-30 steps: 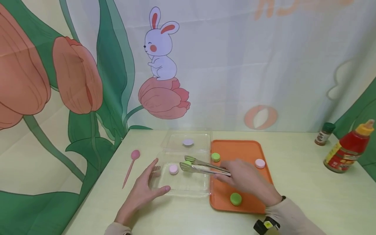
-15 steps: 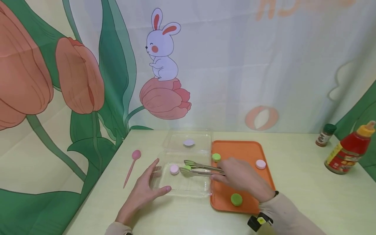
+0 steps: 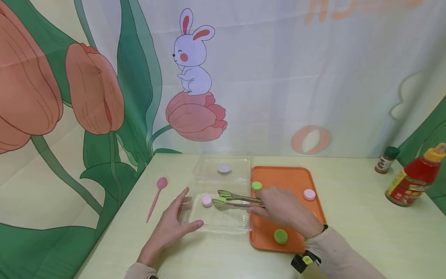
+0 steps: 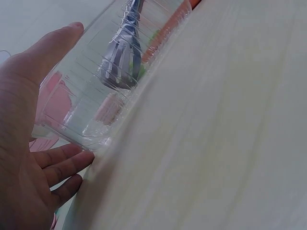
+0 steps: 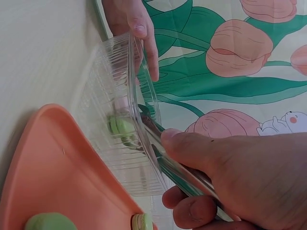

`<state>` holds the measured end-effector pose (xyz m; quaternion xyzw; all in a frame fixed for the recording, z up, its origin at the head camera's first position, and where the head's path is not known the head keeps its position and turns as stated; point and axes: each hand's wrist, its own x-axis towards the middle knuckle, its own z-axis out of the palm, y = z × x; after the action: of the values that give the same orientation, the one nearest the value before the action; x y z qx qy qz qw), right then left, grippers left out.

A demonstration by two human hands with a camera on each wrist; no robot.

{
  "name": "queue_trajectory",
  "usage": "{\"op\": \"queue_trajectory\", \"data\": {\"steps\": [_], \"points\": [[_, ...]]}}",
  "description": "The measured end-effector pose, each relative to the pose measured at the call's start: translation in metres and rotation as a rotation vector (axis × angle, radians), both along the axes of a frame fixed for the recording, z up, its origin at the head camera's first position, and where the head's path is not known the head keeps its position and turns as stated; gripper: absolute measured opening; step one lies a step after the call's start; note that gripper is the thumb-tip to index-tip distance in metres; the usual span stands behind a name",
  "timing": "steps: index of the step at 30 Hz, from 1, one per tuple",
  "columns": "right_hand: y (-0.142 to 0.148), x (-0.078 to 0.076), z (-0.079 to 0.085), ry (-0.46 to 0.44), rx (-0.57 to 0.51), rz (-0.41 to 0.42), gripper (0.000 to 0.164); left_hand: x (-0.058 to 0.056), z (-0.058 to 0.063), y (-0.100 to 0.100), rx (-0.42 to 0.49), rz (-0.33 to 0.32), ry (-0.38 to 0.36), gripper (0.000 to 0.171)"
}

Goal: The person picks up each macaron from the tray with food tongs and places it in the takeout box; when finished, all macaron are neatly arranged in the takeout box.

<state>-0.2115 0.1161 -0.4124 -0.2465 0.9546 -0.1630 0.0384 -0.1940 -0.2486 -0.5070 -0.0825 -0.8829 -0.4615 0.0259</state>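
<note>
Metal tongs lie across the middle of the head view, held in the grip of the right hand, whose fingers curl round the handles over the left edge of the orange tray. Tong tips sit inside the clear plastic box, closed on a green macaron just right of a pink macaron; a second ago the tips stood wider apart, and half a second ago they had nearly reached the present narrow gap. Right hand has shifted slightly left and up-frame since then. Left hand, lower left of centre, lies flat and relaxed with fingertips against the box's left wall; position unchanged across all three head frames. Right wrist view confirms the green macaron inside the box beside the tongs. On the tray: one green macaron at its upper left corner, one at the lower edge, one pink at the right. Open lid behind the box carries a pale lilac macaron. Pink spoon on the counter, left of the box, unmoved.
</note>
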Motion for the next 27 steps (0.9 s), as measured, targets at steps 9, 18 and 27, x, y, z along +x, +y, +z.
{"op": "queue_trajectory", "data": {"steps": [9,18,27], "points": [[0.002,0.004,0.002,0.003,0.002,-0.006,0.027,0.000,-0.001,0.000,0.001,-0.009,0.018,0.118],[0.013,0.007,-0.001,-0.007,-0.085,-0.054,0.035,0.000,0.000,0.001,-0.003,-0.008,0.022,0.117],[0.031,0.012,-0.009,0.055,-0.313,-0.102,0.037,0.000,-0.001,0.001,-0.008,-0.008,0.020,0.117]]}}
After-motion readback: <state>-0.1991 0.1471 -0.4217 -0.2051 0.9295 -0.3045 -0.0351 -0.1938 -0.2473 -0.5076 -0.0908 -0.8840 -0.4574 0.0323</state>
